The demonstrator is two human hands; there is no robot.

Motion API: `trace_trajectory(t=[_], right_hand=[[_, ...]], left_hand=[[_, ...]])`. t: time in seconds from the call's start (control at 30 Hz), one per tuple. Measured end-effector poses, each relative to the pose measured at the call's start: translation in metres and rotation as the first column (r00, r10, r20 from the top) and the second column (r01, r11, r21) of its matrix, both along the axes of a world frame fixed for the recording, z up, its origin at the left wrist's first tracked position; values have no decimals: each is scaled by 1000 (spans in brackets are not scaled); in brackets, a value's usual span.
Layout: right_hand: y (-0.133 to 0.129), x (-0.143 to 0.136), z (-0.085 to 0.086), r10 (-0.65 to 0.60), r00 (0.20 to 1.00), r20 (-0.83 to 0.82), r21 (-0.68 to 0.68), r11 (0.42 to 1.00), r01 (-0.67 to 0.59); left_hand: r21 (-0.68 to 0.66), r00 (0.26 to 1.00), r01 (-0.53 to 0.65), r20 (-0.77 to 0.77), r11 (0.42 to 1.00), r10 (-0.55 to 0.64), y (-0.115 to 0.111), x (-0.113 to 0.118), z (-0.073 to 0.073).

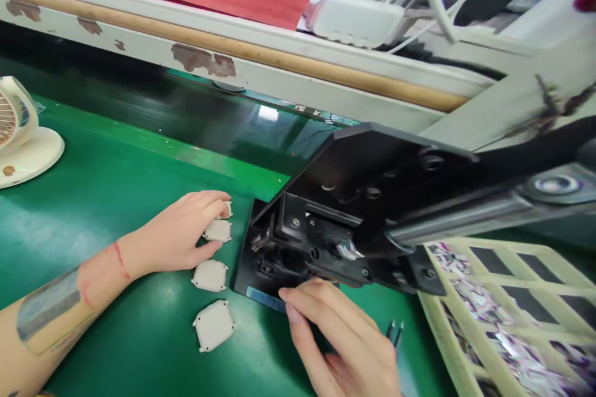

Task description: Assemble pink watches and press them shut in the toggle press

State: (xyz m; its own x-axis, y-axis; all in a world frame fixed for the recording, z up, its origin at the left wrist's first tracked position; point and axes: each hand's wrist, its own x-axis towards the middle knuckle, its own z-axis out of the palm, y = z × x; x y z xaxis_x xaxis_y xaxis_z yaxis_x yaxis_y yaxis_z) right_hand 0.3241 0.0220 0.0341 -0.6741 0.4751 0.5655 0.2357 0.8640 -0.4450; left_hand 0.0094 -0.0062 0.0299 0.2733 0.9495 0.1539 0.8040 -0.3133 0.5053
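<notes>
On the green table (116, 217), four pale plates (215, 325) lie flat in a row. The row runs from near to far, with its long line almost straight away from the person. The far two are close together, and the near two sit a bit apart. The nearest plate is turned a little, so its right side points more to the far side. Each plate is almost as wide as it is long, so I cannot tell its long way.

The left hand (186, 229) comes in from the left with its palm down. Its fingers touch the farthest plate, which is mostly hidden. Its thumb is spread, and the second plate sits between the thumb and fingers. The two near plates are free of both hands.

Just right of the row stands a black machine (298, 242) with a thick metal rod (465, 217). The right hand (347, 335) is at the front edge of its base, by a blue strip (264, 298). Its thumb and first finger are bent close together, but I cannot tell if they pinch something.

A tray (470, 310) of small bits is on the right. A fan (32, 152) stands far left.
</notes>
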Motion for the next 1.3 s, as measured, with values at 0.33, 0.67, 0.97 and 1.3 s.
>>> trace_trajectory(t=[0.33, 0.67, 0.97, 1.3], right_hand=[[1, -3, 0, 19, 1000, -16, -3, 1000, -19], [1, -4, -3, 20, 1000, -5, -18, 1000, -20], [-1, -3, -5, 32, 999, 12, -22, 999, -32], [0, -4, -1, 41, 999, 22, -15, 999, -41]], left_hand=[[18, 997, -43, -58, 999, 44, 1, 3, 0], [22, 988, -36, -151, 999, 39, -2, -5, 3], [52, 985, -26, -171, 998, 34, -4, -12, 11], [-46, 1000, -5, -20, 999, 4, -1, -4, 2]])
